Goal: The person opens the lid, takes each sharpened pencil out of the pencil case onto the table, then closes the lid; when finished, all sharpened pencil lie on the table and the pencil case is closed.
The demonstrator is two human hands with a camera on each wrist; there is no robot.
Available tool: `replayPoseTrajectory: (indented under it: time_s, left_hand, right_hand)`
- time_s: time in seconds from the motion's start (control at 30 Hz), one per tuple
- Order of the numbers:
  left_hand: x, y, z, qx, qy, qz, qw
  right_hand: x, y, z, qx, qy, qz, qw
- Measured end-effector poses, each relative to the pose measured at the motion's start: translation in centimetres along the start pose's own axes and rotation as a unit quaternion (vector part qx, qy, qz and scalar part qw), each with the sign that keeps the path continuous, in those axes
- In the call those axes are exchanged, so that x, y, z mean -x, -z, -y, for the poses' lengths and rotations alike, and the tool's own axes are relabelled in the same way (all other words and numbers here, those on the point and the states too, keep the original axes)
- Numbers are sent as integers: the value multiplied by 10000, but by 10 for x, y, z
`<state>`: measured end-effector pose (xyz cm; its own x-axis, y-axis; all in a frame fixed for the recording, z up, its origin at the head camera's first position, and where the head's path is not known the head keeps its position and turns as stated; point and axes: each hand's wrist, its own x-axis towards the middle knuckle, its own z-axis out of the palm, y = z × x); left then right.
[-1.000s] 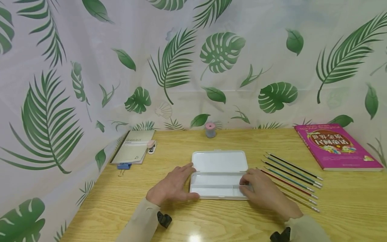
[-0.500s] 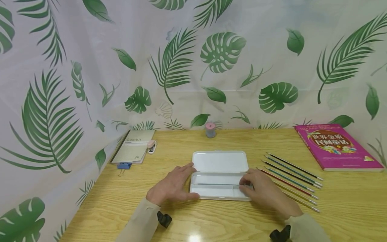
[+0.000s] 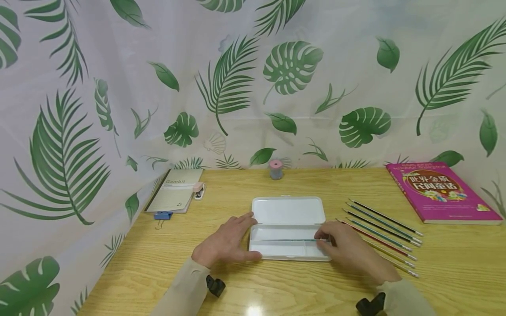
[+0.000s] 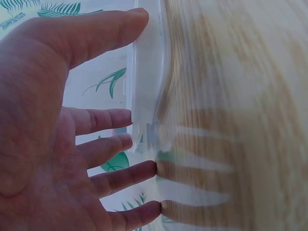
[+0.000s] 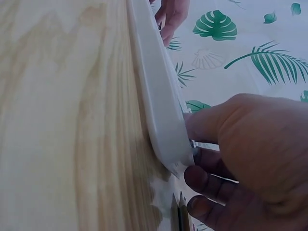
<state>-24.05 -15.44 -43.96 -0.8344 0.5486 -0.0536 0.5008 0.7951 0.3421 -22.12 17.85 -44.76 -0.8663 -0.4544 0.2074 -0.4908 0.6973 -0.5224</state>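
A white pencil case [image 3: 284,253] lies on the table with its lid [image 3: 287,210] folded back. A slim teal pencil [image 3: 290,240] runs lengthwise over its lower half, along the divider. My right hand [image 3: 348,248] pinches this pencil at its right end, over the case's right side; a bit of the pencil's end [image 5: 193,144] shows between thumb and fingers in the right wrist view. At the case's left end is my left hand [image 3: 225,243], fingers spread and fairly straight. Its thumb [image 4: 110,36] lies against the front corner, and the fingertips reach the side and the tabletop.
Several pencils [image 3: 385,217] lie side by side to the right of the case. A pink book [image 3: 442,191] is at the back right. At the back left are a notebook [image 3: 175,193], a small stapler [image 3: 199,190] and a blue binder clip [image 3: 163,216]; a pink-topped sharpener-like item [image 3: 276,169] stands behind the case.
The teal pencil has come into sight along the divider, rising from within the case. My right hand has shifted slightly right with it; the left hand stays put.
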Motion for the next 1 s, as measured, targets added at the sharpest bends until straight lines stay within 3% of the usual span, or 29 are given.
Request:
replayPoseTrajectory:
  time_s: [0.23,0.63,1.0]
  left_hand:
    - [-1,0,-1,-18,-1,5,10000]
    - [-2,-1,-4,-33,-10,7,10000]
    - [-1,1,-4,-58,32,33,10000]
  right_hand:
    - [4,2,-2,126,113,-326,9993]
    - [12,4,-5,303,-209,-658,9972]
    - [20,6,-9,-70,-134,-909,9957]
